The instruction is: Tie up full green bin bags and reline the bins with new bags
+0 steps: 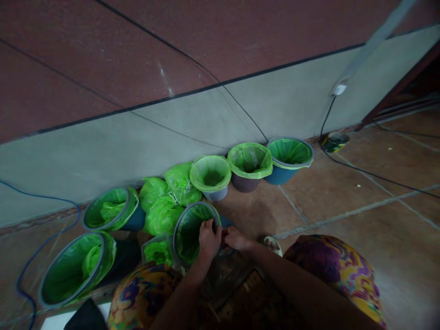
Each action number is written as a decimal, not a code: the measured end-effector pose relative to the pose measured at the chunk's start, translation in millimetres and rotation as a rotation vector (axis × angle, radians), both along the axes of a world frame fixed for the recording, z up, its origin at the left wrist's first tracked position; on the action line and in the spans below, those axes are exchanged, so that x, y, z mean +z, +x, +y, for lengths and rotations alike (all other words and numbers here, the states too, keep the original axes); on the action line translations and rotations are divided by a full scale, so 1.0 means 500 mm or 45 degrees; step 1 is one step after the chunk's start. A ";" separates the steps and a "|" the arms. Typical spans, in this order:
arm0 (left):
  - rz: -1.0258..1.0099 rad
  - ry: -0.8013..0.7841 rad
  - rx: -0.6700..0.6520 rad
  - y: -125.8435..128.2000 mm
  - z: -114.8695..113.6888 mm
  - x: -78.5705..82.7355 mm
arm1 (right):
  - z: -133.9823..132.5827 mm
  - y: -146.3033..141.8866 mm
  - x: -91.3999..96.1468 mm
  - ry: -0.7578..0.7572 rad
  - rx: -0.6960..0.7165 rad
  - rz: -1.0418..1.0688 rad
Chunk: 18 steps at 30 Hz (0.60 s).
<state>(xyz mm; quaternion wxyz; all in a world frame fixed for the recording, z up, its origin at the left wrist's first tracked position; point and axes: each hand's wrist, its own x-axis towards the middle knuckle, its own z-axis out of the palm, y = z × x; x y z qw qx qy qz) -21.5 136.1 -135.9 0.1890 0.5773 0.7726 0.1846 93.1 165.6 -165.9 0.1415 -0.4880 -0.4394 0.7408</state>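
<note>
A tilted bin (192,229) lined with a green plastic bag stands right in front of me. My left hand (208,238) curls over its rim on the right side, fingers closed on the rim and the bag's edge. My right hand (235,239) sits just beside it, also at the rim, fingers bent; what it pinches is too dark to make out. My knees in a patterned cloth (337,270) frame both arms.
Several more green-lined bins stand along the grey wall: three upright (250,161) at the back, two tipped (74,268) at the left. Tied green bags (165,201) lie between them. Cables (41,247) run over the tiled floor and wall.
</note>
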 end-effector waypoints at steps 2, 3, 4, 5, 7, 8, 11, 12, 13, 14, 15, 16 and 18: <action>0.026 -0.045 -0.010 0.001 0.002 0.002 | 0.004 0.003 0.006 -0.121 -0.049 0.058; 0.034 -0.050 -0.011 0.001 0.002 0.002 | 0.008 0.004 0.009 -0.192 -0.110 0.123; 0.041 -0.045 -0.013 0.002 0.002 0.003 | 0.012 0.006 0.012 -0.249 -0.177 0.195; 0.044 -0.030 -0.018 0.003 0.001 0.003 | 0.017 0.008 0.014 -0.292 -0.231 0.258; 0.033 0.004 -0.045 0.006 -0.002 0.001 | 0.026 0.012 0.018 -0.354 -0.278 0.343; 0.015 0.020 -0.064 0.008 -0.004 -0.001 | 0.030 0.013 0.019 -0.377 -0.307 0.359; -0.065 0.059 -0.118 0.014 -0.013 -0.008 | 0.039 0.016 0.017 -0.439 -0.461 0.378; -0.087 0.069 -0.133 0.017 -0.016 -0.009 | 0.041 0.017 0.016 -0.443 -0.508 0.368; -0.103 0.077 -0.149 0.019 -0.020 -0.010 | 0.044 0.017 0.015 -0.440 -0.542 0.352; -0.114 0.085 -0.164 0.021 -0.024 -0.010 | 0.046 0.018 0.015 -0.440 -0.560 0.342; -0.123 0.094 -0.178 0.022 -0.028 -0.010 | 0.049 0.018 0.015 -0.441 -0.568 0.344; -0.132 0.104 -0.193 0.023 -0.033 -0.009 | 0.052 0.018 0.017 -0.442 -0.585 0.357; -0.158 0.124 -0.230 0.021 -0.041 -0.006 | 0.058 0.018 0.021 -0.438 -0.632 0.408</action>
